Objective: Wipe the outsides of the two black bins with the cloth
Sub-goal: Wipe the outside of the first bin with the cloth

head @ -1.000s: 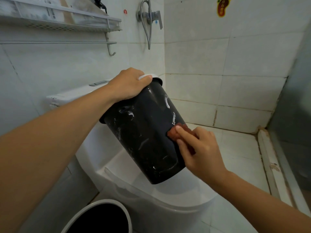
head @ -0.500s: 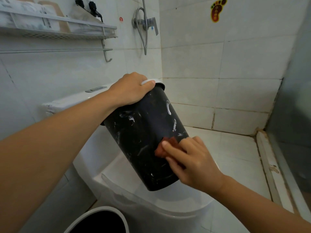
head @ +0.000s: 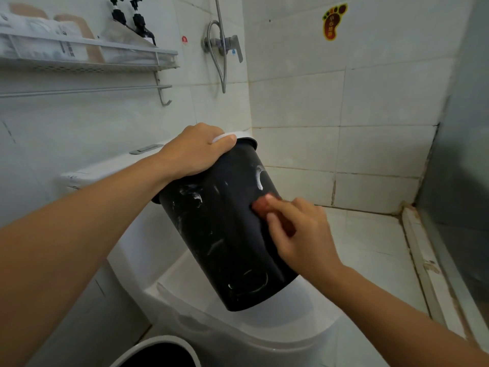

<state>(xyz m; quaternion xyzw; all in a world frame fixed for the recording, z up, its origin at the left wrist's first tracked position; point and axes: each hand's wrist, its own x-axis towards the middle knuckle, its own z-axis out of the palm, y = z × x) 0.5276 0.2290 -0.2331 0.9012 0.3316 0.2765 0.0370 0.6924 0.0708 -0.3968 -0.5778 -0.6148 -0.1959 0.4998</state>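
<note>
The black bin [head: 227, 234] is held tilted over the toilet [head: 264, 335]. The left hand [head: 195, 152] grips its rim; it looks light and stiff. The right hand [head: 299, 234] pinches the soft cloth [head: 260, 206] against its smooth side.

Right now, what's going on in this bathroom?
A person is cleaning a black bin, held tilted above the closed toilet. The left hand grips its white rim, while the right hand presses a reddish cloth against the bin's side. White smears show on the bin's wall. A second bin sits at the bottom edge of the view.
</note>
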